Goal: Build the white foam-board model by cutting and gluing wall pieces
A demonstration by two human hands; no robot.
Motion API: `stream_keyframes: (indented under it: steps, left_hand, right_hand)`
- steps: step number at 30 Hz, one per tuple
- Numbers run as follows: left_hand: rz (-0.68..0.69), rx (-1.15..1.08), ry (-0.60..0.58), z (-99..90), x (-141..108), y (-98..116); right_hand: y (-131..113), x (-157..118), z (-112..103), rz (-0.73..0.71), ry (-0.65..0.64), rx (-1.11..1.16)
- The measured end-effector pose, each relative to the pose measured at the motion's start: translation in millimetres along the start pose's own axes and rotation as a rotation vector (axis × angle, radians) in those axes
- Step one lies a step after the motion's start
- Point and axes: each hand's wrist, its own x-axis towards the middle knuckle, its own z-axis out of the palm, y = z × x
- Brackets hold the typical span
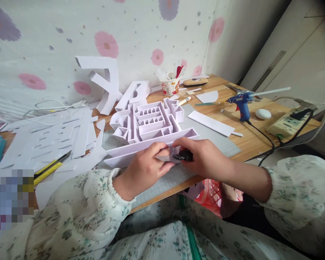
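Note:
My right hand [203, 155] is closed around a knife [182, 155] with a black handle, its pale blade pointing left. Close beside it, my left hand [144, 164] is closed, thumb and forefinger pinching a small white board piece [174, 149] near the blade. Fingers and knife hide most of that piece. Just beyond both hands stands a white foam-board character [151, 126], built from upright walls with several compartments. It rests on a grey cutting mat [222, 144].
Cut white sheets [51, 133] and a yellow utility knife [47, 171] lie left. Other white board characters [105, 83] lean at the back near a paper tub [170, 86]. To the right are a blue glue gun [242, 104], a white strip [211, 123] and a corded power strip [284, 122].

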Motion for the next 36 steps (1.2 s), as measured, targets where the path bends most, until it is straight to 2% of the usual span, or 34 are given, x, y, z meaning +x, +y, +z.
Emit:
stream_keyframes:
  steps: [5,12,27,36]
  left_hand:
    - [-0.063,-0.028,0.037,5.8,-0.2,1.0]
    - [-0.083,-0.025,0.041,7.0,-0.1,2.4]
    - [-0.05,-0.029,0.017,-2.9,0.0,1.3]
    - [-0.033,-0.028,0.003,-3.7,0.5,1.2]
  right_hand:
    - [6.2,7.7,-6.7,-0.082,-0.087,0.126]
    - [9.5,15.5,-21.7,-0.12,-0.162,0.088]
    - [11.3,18.8,-28.0,-0.145,-0.21,0.061]
    - [8.7,18.2,-26.9,-0.206,-0.217,0.022]
